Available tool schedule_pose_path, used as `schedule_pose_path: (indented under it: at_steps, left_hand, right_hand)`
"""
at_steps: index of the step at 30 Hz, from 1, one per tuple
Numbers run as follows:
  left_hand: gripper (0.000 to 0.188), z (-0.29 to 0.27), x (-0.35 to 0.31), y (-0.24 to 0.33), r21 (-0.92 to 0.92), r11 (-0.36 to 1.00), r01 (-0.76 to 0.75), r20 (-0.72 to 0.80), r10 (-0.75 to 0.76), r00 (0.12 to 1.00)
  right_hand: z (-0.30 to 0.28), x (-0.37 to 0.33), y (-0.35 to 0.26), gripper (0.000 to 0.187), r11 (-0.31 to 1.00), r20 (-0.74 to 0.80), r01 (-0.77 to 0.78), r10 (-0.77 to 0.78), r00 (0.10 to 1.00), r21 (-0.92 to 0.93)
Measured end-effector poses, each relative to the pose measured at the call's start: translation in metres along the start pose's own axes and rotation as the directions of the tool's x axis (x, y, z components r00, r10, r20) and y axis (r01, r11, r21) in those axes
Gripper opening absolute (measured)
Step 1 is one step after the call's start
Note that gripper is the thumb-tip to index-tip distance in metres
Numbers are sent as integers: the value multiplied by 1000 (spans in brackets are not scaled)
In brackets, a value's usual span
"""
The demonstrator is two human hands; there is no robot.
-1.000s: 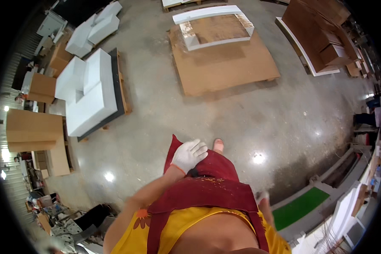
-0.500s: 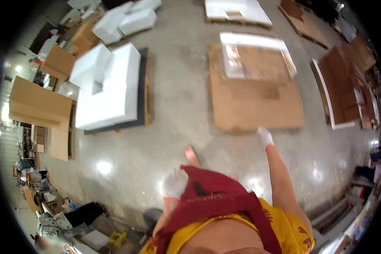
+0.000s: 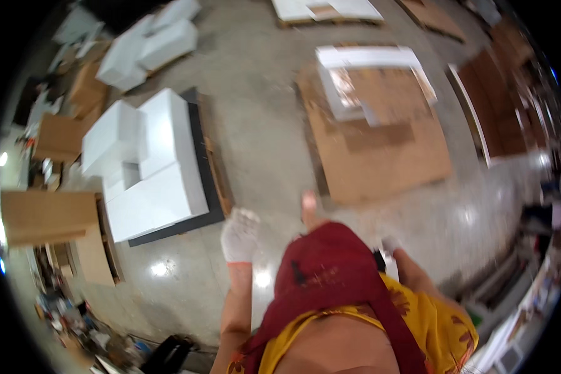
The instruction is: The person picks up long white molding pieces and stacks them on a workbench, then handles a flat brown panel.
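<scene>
- Landmark: the brown cardboard sheet (image 3: 386,165), lying on the floor area ahead of you; all places below refer to it.
- Your left hand (image 3: 240,237), in a pale glove, is left of the sheet and nearer you. Nothing is visible in it; its fingers are blurred, so I cannot tell whether they are spread or pressed together.
- Your right hand (image 3: 391,243) is just on your side of the sheet's near edge, small and blurred; cannot tell its finger state or whether it holds anything.
- White blocks (image 3: 156,202) stand left of the sheet, well apart from it, on a black board (image 3: 206,165). The board's near right corner appears near your left hand; contact cannot be judged.
- A white frame (image 3: 368,57) rests on the sheet's far part.
- A brown carton (image 3: 495,103) stands right of the sheet.
- Your dark red apron (image 3: 330,280) is on the near side of the sheet.
</scene>
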State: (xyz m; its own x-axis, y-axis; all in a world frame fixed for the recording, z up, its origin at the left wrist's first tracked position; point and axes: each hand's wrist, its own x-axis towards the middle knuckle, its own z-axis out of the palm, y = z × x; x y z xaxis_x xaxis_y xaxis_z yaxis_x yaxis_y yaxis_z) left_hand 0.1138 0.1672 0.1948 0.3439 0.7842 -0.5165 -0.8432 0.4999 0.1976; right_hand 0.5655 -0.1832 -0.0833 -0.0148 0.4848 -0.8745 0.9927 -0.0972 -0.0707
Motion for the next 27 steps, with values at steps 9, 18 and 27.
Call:
schedule_pose_path:
  at_steps: [9,18,27]
  left_hand:
    - [23,60,98,3,47,999,15,-352,3,936]
    - [21,57,228,77,136,984,115,-30,-112,993]
    - [31,191,424,105,234,935,266,-322,-184,929]
  right_hand:
    - [-121,124,1,16,440,-19,-128,315,949,889]
    - [-471,181,-88,37,68,-337,332,300,893,941]
    - [-447,156,-95,19,-500,225,69,503,834,863]
